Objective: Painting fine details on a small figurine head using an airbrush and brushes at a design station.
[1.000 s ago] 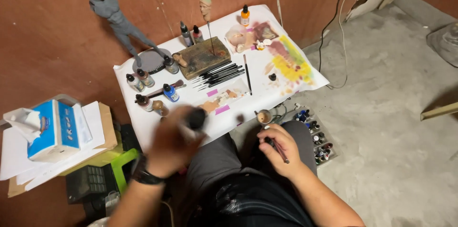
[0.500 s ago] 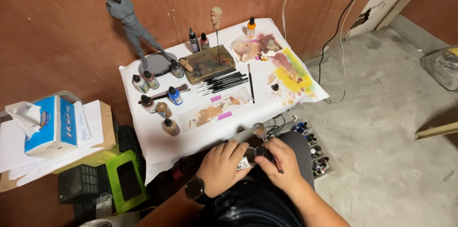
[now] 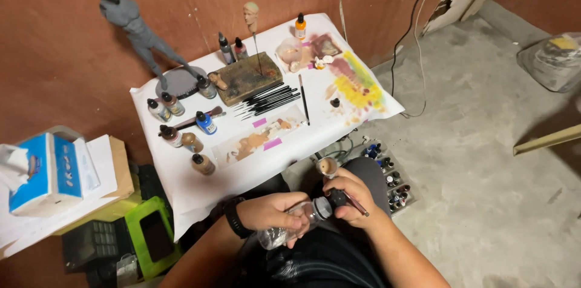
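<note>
We hold a clear bottle (image 3: 289, 225) low in front of us, over our lap, just below the near edge of the table (image 3: 181, 185). Our left hand (image 3: 273, 211) is closed around the body of the bottle, fingers wrapped over the top side. The bottle lies almost flat: its long axis runs from the lower left, where the base sticks out under the left hand, up to the right, where the dark cap (image 3: 327, 204) points.

Our right hand (image 3: 354, 196) is closed at that cap end, so the two hands nearly meet along the same line. The right hand also keeps a thin brush (image 3: 357, 206) between its fingers; the brush points down and to the right, away from the bottle. Whether the right fingers really grip the cap or only touch it, we cannot tell, because they cover it.

So the cap lies to the right of the left grip, and the right hand is the nearer one to it. A small round cup (image 3: 327, 167) stands just above the right hand, near the table edge. The paint bottles (image 3: 181, 138), the black brushes (image 3: 266, 99) and the grey figure (image 3: 130, 21) are well apart, further up on the table
</note>
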